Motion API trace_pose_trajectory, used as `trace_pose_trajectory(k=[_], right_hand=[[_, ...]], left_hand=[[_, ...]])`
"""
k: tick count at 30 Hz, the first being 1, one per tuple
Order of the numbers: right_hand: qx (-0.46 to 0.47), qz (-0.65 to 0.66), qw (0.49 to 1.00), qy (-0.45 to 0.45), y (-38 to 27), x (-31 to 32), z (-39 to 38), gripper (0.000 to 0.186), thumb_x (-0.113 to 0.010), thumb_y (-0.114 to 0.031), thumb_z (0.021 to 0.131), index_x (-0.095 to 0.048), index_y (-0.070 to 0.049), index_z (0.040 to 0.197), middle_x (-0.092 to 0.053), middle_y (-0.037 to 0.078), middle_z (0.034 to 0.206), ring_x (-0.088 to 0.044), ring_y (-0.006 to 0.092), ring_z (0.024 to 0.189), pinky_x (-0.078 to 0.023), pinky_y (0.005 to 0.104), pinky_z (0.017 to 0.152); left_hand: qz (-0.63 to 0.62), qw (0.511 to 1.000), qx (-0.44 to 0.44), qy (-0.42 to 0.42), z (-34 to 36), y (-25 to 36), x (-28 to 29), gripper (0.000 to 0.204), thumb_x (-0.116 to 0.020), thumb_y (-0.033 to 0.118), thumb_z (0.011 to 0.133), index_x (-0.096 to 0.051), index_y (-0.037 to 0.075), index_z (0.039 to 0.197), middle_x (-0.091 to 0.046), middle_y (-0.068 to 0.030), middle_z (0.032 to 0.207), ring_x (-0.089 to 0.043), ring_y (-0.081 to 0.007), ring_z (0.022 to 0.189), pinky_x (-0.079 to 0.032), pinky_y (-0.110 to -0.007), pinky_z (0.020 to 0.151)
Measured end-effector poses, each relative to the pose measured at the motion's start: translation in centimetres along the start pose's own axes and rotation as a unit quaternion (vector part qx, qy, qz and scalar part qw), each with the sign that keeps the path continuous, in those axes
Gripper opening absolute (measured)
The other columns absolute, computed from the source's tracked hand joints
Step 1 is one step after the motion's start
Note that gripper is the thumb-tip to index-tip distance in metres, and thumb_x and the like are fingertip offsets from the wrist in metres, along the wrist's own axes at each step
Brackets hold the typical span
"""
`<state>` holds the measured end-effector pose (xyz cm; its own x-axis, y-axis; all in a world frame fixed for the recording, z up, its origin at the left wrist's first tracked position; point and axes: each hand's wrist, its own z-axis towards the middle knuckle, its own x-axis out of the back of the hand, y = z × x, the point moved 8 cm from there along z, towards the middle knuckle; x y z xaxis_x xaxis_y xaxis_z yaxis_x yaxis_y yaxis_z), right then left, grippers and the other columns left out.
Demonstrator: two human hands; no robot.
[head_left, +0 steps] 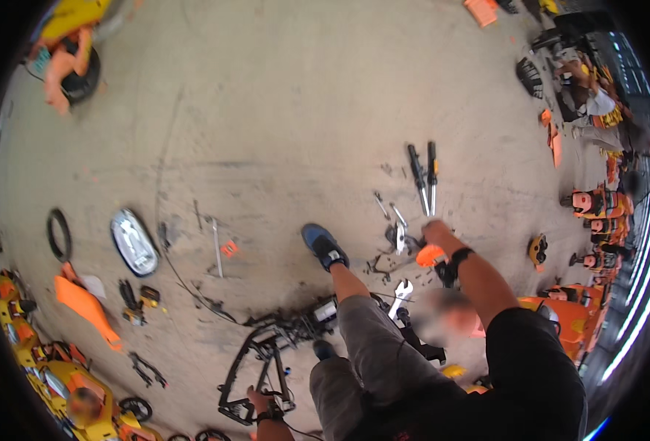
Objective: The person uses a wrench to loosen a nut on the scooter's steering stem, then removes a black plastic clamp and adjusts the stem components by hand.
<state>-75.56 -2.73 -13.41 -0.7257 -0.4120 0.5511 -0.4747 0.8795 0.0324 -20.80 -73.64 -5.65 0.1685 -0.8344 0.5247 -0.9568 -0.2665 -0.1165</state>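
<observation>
Left fingers (pixel 252 395) at black frame (pixel 272 332), right fingers (pixel 428 228) at arm's length; whether closed, I cannot tell.

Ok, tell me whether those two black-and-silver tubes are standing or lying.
Lying: both tubes stretch lengthwise along the floor, side by side, just beyond the right hand.

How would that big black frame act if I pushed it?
The black frame would probably stay stiff, because it looks metal. It may be heavy, given its chunky build. Its angular outline suggests scraping along, not rolling.
</observation>
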Motion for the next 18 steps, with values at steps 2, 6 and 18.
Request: trace_pose_trajectory(k=[2,6,18], right_hand=[[-0.098,0.097,0.990,-0.019,6.1,-2.2,5.9,0.030,-0.059,-0.030,0.090,-0.074,-0.004,0.093,-0.071,0.023,0.097,-0.067,0.0408,0.094,-0.053,0.0511,0.086],[-0.267,0.185,0.945,0.029,17.9,-3.9,14.1,0.042,-0.054,-0.040,0.096,-0.067,-0.001,0.106,-0.070,0.024,0.102,-0.066,0.0441,0.101,-0.053,0.0533,0.087],[-0.053,-0.196,0.944,-0.260,15.7,-11.5,33.9,0.039,-0.052,-0.034,0.100,-0.071,0.001,0.098,-0.072,0.020,0.109,-0.071,0.0337,0.097,-0.058,0.0415,0.085]], left_hand=[[0.346,0.926,-0.151,0.028,-1.3,0.7,-0.4,0.071,-0.082,0.023,0.071,-0.046,-0.008,0.124,-0.056,-0.0149,0.108,-0.056,-0.0268,0.092,-0.050,-0.043,0.078],[0.524,0.837,-0.139,0.074,2.5,1.4,1.0,0.060,-0.074,0.024,0.079,-0.048,-0.004,0.125,-0.054,-0.0144,0.120,-0.055,-0.0248,0.101,-0.047,-0.037,0.086],[-0.293,0.910,0.185,0.228,-5.7,-1.6,-0.5,0.037,-0.057,0.030,0.091,-0.056,0.007,0.119,-0.061,-0.0076,0.110,-0.061,-0.0223,0.096,-0.052,-0.037,0.084]])
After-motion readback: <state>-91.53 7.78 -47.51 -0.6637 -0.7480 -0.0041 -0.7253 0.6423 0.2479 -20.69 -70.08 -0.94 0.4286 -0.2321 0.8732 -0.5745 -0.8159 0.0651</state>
